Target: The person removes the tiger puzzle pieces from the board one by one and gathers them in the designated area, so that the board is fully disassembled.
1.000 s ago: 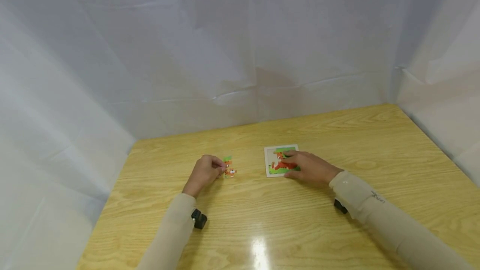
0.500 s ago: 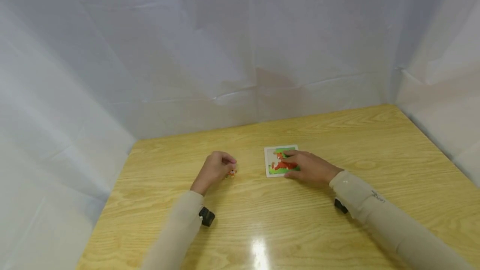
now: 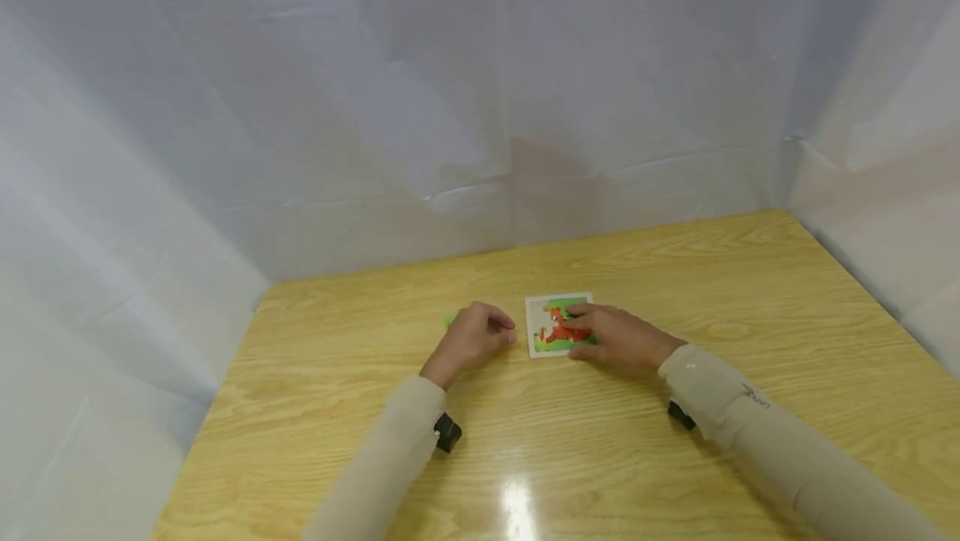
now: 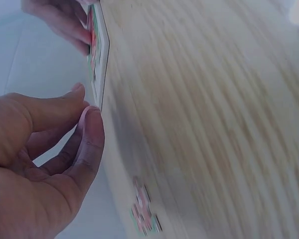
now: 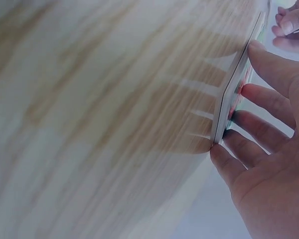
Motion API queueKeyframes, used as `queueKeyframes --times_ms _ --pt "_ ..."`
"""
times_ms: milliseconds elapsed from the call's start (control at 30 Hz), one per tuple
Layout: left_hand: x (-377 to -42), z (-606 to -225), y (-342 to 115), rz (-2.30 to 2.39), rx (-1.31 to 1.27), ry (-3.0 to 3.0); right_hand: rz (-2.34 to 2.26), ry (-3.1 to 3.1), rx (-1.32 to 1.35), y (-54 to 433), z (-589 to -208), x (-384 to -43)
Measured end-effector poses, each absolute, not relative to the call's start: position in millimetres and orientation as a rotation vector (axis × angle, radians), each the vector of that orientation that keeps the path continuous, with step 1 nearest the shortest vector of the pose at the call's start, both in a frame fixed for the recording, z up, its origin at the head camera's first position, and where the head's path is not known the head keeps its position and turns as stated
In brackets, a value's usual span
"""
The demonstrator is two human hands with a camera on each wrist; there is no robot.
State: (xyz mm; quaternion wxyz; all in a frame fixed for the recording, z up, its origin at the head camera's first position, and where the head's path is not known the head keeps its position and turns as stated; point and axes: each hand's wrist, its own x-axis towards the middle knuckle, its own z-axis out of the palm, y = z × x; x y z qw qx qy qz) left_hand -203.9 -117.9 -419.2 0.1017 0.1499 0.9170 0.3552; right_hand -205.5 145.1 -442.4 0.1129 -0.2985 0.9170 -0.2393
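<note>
A square picture puzzle board (image 3: 530, 331) with a pale frame lies on the table, showing an orange tiger on green. My right hand (image 3: 624, 337) holds it at its right side, fingers over the picture and thumb at the near edge. Just left of the board, my left hand (image 3: 468, 338) keeps thumb and fingertips pinched together. Those fingertips almost wholly hide the puzzle piece in the pinch. Loose puzzle pieces (image 4: 142, 214) lie on the table behind the left hand; only a green bit (image 3: 449, 322) of them shows in the head view.
The wooden table (image 3: 600, 458) reaches back to a pale sheet (image 3: 375, 107) that hangs behind it and along both sides. Each sleeve carries a small black wrist camera (image 3: 447, 433). A bright light reflection lies on the tabletop near the front.
My left hand has moved right, from the loose pieces to beside the board, with its fingertips pinched. The right hand stays at the board, which has shifted very slightly.
</note>
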Motion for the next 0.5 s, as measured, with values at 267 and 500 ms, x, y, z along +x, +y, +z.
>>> queueKeyframes --times_ms 267,500 --pt "-204 -425 -104 1.017 0.482 2.677 -0.697 2.693 -0.896 142 -444 -203" --pt "-206 -430 -99 1.004 0.465 2.666 -0.692 2.696 -0.889 138 -443 -200"
